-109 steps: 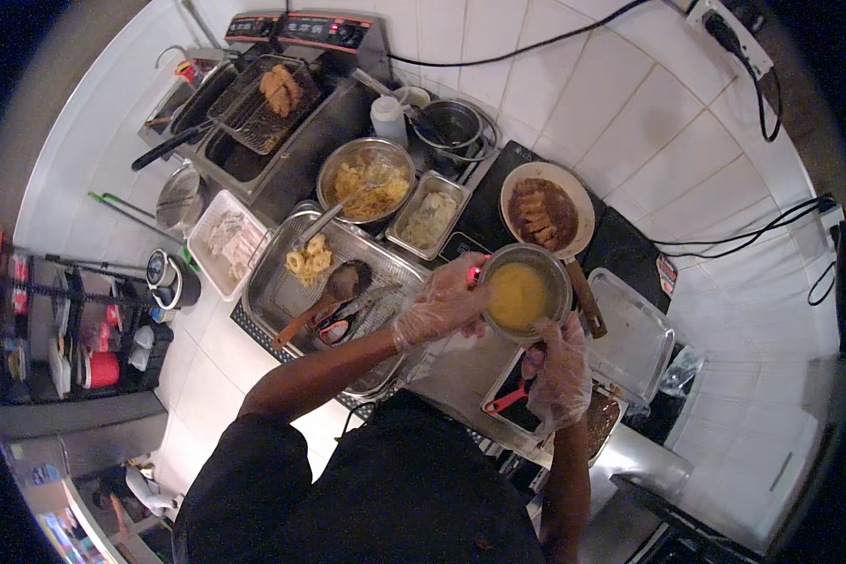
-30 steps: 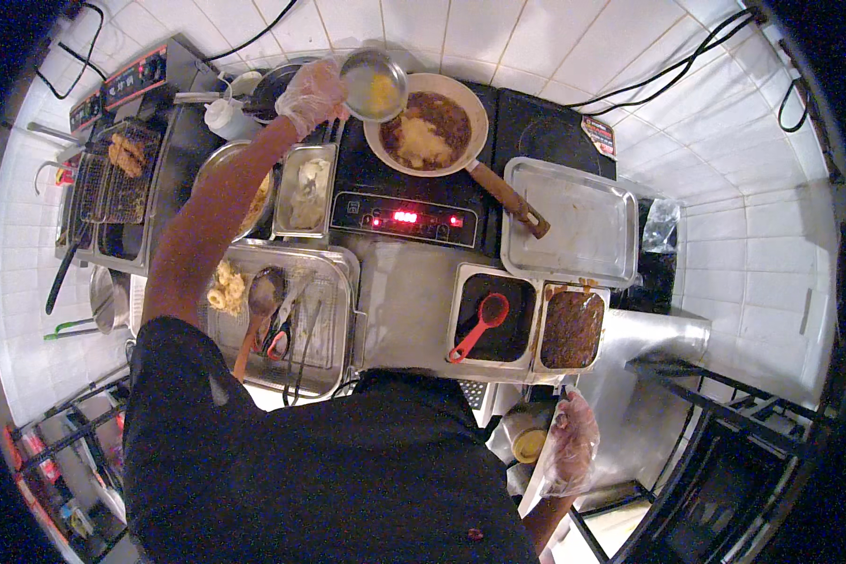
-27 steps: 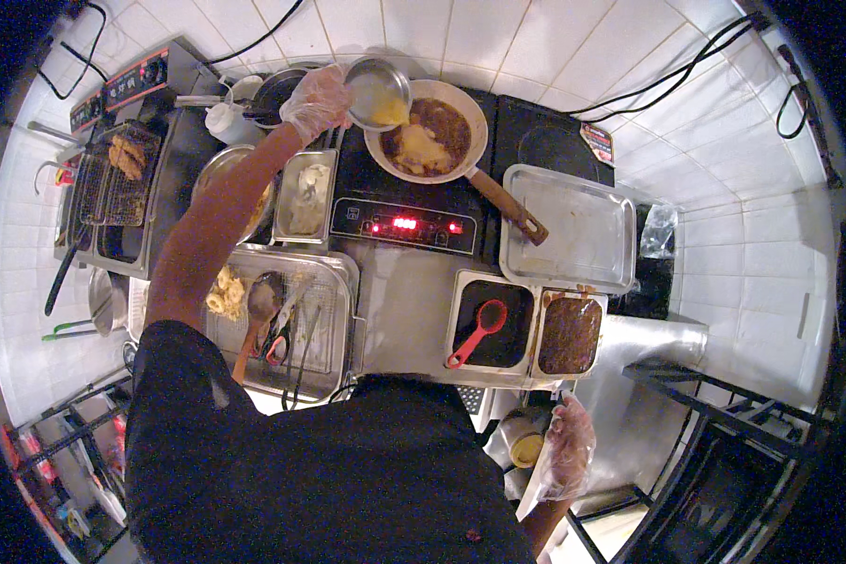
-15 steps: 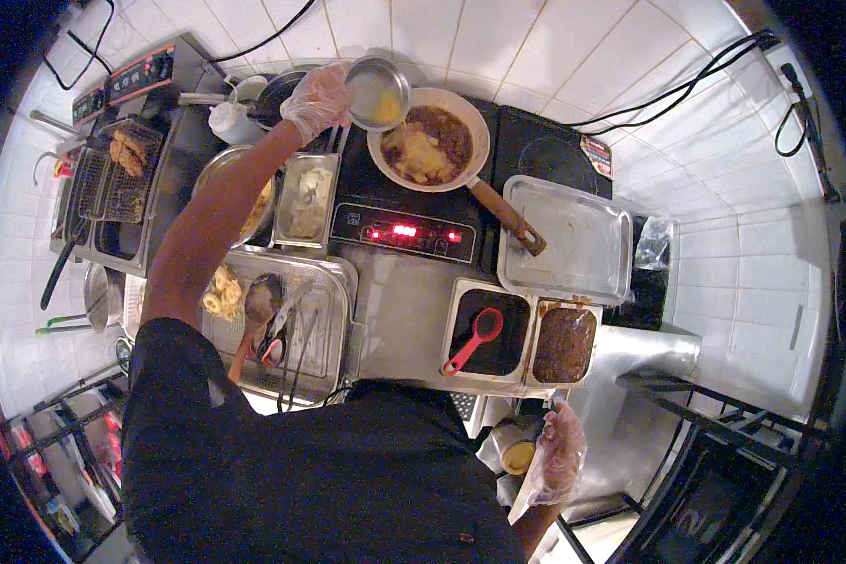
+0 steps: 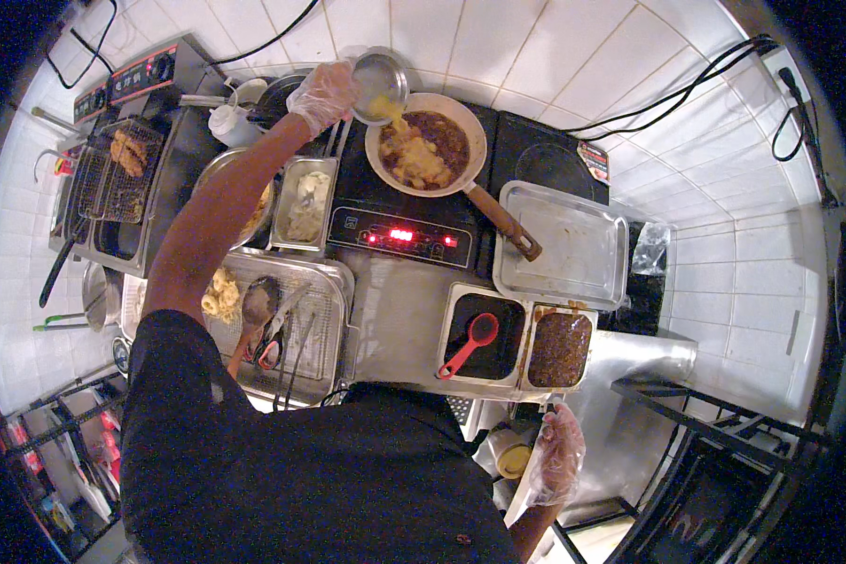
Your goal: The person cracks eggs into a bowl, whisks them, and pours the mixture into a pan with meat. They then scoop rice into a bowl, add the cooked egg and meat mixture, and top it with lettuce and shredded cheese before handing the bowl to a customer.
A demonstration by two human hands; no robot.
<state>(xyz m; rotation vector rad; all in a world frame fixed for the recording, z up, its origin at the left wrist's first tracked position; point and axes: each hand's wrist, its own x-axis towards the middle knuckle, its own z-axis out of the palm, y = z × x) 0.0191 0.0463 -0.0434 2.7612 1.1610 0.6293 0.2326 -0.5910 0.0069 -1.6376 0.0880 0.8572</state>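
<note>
Bowl (image 5: 379,81) tips yellow liquid (image 5: 395,118) into the pan (image 5: 477,141) — left hand (image 5: 325,96) gripping the bowl; right hand (image 5: 559,453) half-curled — hold unclear.

I'm seeing the metal bowl (image 5: 378,80) shining smooth, the wooden pan handle (image 5: 500,220) looking matt, the steel counter (image 5: 393,324) gleaming dully.

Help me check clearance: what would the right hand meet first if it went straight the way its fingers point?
Probably the front edge of the steel counter, just ahead of the right hand; if it is higher, the container of brown food. Depth is unclear.
</note>
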